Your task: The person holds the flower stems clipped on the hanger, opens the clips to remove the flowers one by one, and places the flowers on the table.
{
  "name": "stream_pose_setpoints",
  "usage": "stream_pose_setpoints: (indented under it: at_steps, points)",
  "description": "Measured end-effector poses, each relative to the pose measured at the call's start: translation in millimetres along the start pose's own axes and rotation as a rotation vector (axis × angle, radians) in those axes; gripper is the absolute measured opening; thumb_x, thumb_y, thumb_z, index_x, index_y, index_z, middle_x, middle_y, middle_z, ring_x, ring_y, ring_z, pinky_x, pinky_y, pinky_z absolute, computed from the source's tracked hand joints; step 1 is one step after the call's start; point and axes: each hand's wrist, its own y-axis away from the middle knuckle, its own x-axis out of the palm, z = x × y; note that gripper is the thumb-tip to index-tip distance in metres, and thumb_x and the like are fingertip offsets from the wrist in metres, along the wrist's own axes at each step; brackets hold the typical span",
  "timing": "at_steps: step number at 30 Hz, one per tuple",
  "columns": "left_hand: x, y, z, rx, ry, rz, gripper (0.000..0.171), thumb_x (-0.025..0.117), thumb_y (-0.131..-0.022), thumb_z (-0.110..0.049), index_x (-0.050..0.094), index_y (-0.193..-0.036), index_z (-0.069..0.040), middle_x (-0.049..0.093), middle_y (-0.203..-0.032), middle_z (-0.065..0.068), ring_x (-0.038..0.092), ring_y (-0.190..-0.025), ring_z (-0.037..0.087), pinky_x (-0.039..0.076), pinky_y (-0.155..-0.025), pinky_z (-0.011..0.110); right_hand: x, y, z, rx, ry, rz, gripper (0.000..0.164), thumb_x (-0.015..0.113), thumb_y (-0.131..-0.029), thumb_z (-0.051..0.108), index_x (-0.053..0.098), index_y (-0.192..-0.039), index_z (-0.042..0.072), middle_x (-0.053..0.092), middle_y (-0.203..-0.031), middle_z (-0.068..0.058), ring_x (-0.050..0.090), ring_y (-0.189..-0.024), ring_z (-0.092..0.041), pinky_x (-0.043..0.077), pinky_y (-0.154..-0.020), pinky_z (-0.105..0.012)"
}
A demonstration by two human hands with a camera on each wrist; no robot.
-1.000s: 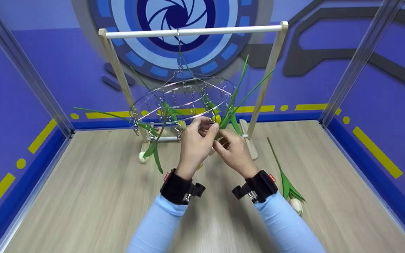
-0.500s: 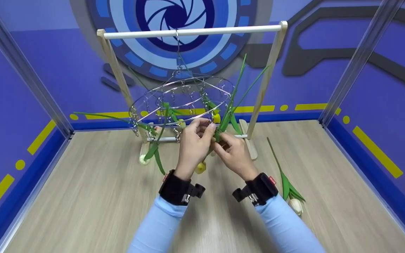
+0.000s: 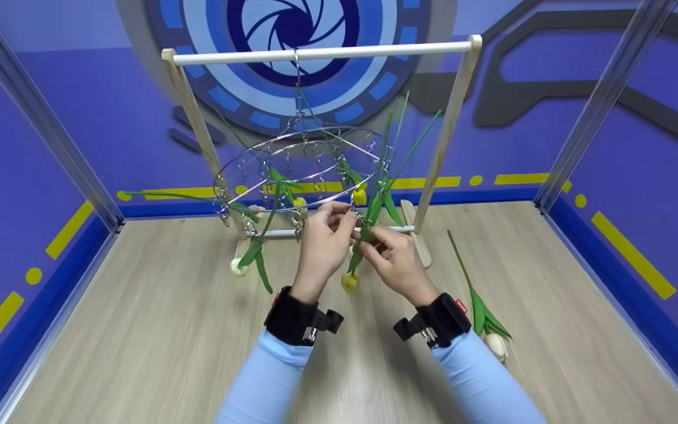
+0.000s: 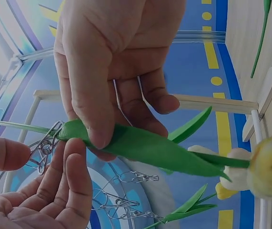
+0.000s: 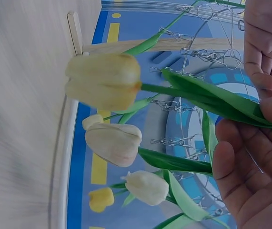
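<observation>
My left hand [image 3: 326, 238] pinches a wire clip [image 4: 44, 147] of the round metal hanger [image 3: 292, 138] between thumb and fingers. The clip sits at the green stem of a yellow tulip [image 3: 349, 281]. Thumb and fingers of my right hand [image 3: 399, 259] pinch that tulip's leaf [image 4: 150, 148] just below the clip. The tulip points head down, its stem rising past the hanger's right rim. In the right wrist view its pale yellow bloom [image 5: 105, 81] is close by, with white tulips [image 5: 114, 143] hanging behind it.
A wooden rack [image 3: 459, 118] carries the hanger on its top bar. Several tulips hang from other clips, one white bloom [image 3: 238, 267] at the left and a yellow one [image 3: 359, 195] behind my hands. A loose white tulip [image 3: 495, 346] lies on the table at right.
The yellow tulip has swung from a slant, its bloom mostly behind my left hand, to nearly upright between both hands. My right hand has moved slightly down and right; the left stays about where it was.
</observation>
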Motion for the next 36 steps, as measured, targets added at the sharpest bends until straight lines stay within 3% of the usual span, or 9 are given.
stream_pose_setpoints:
  at_steps: [8,11,16,24,36]
  points:
    - [-3.0,-1.4,2.8,0.062,-0.067,-0.022,0.022,0.060,-0.099,-0.007,0.071,-0.115,0.004,0.072,-0.101,0.015,0.069,-0.080,0.022,0.057,-0.073,0.030,-2,0,-2,-0.104,0.030,-0.015,0.008,0.066,-0.097,-0.001,0.073,-0.100,0.003,0.072,-0.088,-0.006,0.067,-0.073,-0.016,0.054,-0.063,-0.028]
    - [-5.0,-1.1,4.2,0.049,-0.070,-0.022,0.019,0.063,-0.099,-0.008,0.072,-0.112,0.002,0.072,-0.096,0.013,0.067,-0.078,0.018,0.055,-0.070,0.028,-2,2,-3,-0.097,0.027,-0.014,0.008,0.067,-0.096,-0.001,0.073,-0.101,0.002,0.071,-0.086,-0.007,0.066,-0.073,-0.015,0.054,-0.063,-0.027]
    - [-7.7,-0.1,6.5,0.026,0.004,0.008,0.016,0.065,-0.099,-0.007,0.072,-0.108,0.004,0.072,-0.089,0.014,0.067,-0.073,0.017,0.056,-0.067,0.026,-3,5,-4,-0.062,0.003,0.003,0.006,0.071,-0.097,0.004,0.073,-0.102,0.002,0.070,-0.084,-0.005,0.064,-0.072,-0.014,0.052,-0.062,-0.025]
    - [-11.3,1.6,8.0,0.016,0.073,0.041,0.016,0.066,-0.099,-0.008,0.071,-0.107,0.005,0.073,-0.091,0.015,0.069,-0.076,0.018,0.058,-0.069,0.028,-4,6,-3,-0.056,0.017,0.001,0.004,0.072,-0.096,0.006,0.072,-0.096,0.002,0.067,-0.079,-0.004,0.059,-0.070,-0.012,0.048,-0.061,-0.023]
    - [-14.7,2.1,10.5,0.069,0.065,0.040,0.011,0.067,-0.097,-0.005,0.071,-0.099,0.004,0.071,-0.083,0.011,0.065,-0.070,0.015,0.054,-0.064,0.023,-5,8,-3,-0.077,0.001,-0.009,0.004,0.070,-0.098,0.005,0.071,-0.094,0.003,0.064,-0.077,-0.002,0.053,-0.067,-0.009,0.044,-0.058,-0.022]
